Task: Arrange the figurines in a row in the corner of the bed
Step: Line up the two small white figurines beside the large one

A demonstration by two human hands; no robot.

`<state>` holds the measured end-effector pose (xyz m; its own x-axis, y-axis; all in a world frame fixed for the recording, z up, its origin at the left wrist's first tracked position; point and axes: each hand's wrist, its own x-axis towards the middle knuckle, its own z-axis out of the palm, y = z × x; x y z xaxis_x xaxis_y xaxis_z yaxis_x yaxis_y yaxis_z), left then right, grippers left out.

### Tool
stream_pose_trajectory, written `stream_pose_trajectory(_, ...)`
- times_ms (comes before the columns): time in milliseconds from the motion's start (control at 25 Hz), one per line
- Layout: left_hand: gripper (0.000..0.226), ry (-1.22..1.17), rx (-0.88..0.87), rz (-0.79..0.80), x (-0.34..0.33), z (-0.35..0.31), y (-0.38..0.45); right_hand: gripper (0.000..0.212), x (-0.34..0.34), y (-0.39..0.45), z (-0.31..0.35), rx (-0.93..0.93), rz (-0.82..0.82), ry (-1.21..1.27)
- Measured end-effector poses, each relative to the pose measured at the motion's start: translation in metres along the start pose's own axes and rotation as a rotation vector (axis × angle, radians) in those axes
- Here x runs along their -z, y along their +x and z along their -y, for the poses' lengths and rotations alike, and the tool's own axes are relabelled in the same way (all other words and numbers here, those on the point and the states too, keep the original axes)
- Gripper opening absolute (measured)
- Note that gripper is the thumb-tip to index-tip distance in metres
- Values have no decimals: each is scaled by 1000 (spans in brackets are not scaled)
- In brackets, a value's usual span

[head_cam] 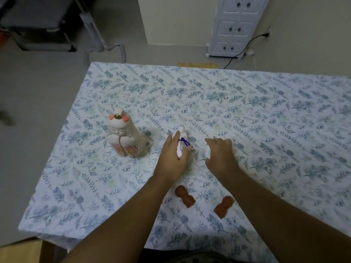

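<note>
A tall white doll figurine (124, 134) with pink flowers and orange hair pieces stands upright on the bed (266, 114), left of my hands. My left hand (173, 155) is shut on a small white figurine (181, 141) tied with a purple cord. My right hand (220, 154) is closed over another small white figurine (207, 151), mostly hidden under the fingers. Two brown figurines lie on their sides near me: one (185, 196) between my forearms, the other (224, 206) partly under my right forearm.
The bed has a blue floral sheet; its left edge (57, 149) and far edge drop to a grey floor. A white drawer cabinet (235, 27) with a black cable stands beyond the far edge. A wooden bed frame corner (45, 251) shows at lower left.
</note>
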<state>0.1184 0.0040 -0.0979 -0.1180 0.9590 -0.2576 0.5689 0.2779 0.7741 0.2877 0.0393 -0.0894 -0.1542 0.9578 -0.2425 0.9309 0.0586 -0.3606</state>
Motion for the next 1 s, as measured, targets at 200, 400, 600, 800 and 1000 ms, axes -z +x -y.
stream_pose_trajectory(200, 90, 39, -38, 26, 4, 23, -4, 67, -12, -8, -1, 11, 13, 97)
stream_pose_trajectory(400, 93, 53, -66, 31, 3, 27, 0, 67, -21, -9, -3, 2, 2, 188)
stream_pose_trajectory(600, 94, 43, -80, 10, 3, 26, 7, 63, -25, -8, 0, -1, -48, 189)
stream_pose_trajectory(800, 95, -8, -99, 18, 9, 23, 4, 66, -22, -5, -3, -15, -26, 242)
stream_pose_trajectory(1000, 82, -21, -87, -102, 25, 2, -33, 81, -1, -28, -4, -36, -103, 255)
